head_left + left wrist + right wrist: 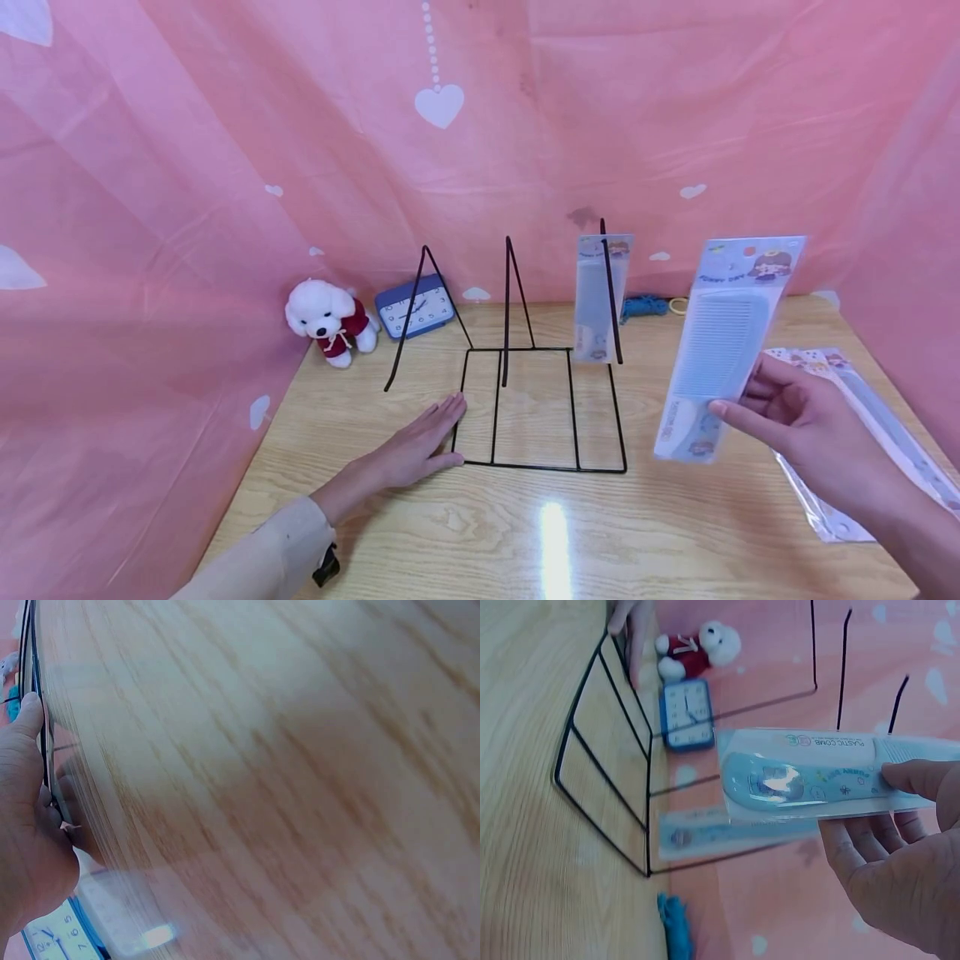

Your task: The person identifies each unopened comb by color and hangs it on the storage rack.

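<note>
A black wire rack (536,408) with upright dividers stands on the wooden table (480,533). My left hand (420,442) lies flat with straight fingers on the table, touching the rack's left base wire (34,690). My right hand (787,412) pinches a packaged blue comb (720,346) by its lower end and holds it upright in the air to the right of the rack; the comb (810,776) shows close in the right wrist view. Another packaged comb (600,296) leans against the rack's right divider.
More packaged combs (862,433) lie on the table at the right. A white plush dog (326,321) and a blue clock (416,306) sit at the back left. Blue cord (643,307) and a yellow ring lie behind the rack. Pink cloth (150,208) surrounds the table.
</note>
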A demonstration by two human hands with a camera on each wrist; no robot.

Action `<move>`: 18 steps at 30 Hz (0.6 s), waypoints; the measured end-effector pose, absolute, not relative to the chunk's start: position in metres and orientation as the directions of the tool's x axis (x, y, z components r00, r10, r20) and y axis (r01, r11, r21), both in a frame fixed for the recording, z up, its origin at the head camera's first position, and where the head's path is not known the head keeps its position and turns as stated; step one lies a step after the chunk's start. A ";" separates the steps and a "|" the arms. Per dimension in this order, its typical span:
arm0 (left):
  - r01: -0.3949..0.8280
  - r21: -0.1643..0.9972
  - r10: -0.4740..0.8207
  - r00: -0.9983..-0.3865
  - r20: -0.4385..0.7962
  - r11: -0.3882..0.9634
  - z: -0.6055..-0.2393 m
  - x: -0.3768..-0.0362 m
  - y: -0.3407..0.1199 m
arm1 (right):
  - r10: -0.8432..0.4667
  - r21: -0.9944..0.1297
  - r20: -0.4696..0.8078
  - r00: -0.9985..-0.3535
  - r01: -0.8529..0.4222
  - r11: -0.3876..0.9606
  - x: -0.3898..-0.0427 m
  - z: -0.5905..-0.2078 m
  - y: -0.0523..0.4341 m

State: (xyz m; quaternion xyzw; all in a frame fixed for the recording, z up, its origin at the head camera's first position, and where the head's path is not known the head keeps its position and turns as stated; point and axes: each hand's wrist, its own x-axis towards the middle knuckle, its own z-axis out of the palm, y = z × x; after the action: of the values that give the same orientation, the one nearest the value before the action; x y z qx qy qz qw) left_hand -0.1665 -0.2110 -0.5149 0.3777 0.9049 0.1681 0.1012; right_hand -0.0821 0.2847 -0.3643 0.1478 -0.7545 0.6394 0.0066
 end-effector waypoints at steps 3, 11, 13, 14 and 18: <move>0.649 0.383 0.718 -0.694 -0.054 0.657 -0.514 -0.166 -0.211 | -0.229 -0.960 0.210 -0.951 -0.245 0.135 -0.077 -0.365 0.275; 0.642 0.388 0.713 -0.698 -0.062 0.662 -0.512 -0.166 -0.211 | -0.286 -0.938 0.251 -0.925 -0.305 0.165 -0.066 -0.372 0.245; 0.643 0.388 0.714 -0.698 -0.058 0.660 -0.512 -0.166 -0.211 | -0.295 -0.933 0.264 -0.919 -0.320 0.163 -0.063 -0.374 0.238; 0.644 0.390 0.715 -0.697 -0.055 0.657 -0.512 -0.166 -0.210 | -0.299 -0.934 0.268 -0.916 -0.323 0.154 -0.062 -0.375 0.235; 0.646 0.395 0.717 -0.696 -0.048 0.653 -0.512 -0.165 -0.210 | -0.310 -0.930 0.273 -0.911 -0.332 0.158 -0.056 -0.379 0.225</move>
State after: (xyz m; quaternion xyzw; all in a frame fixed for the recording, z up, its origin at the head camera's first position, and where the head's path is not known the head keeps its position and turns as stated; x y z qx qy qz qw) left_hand -0.1654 -0.2101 -0.5116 0.3770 0.9036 0.1766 0.1004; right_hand -0.0562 0.2253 -0.3790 0.2109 -0.7608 0.6137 0.0092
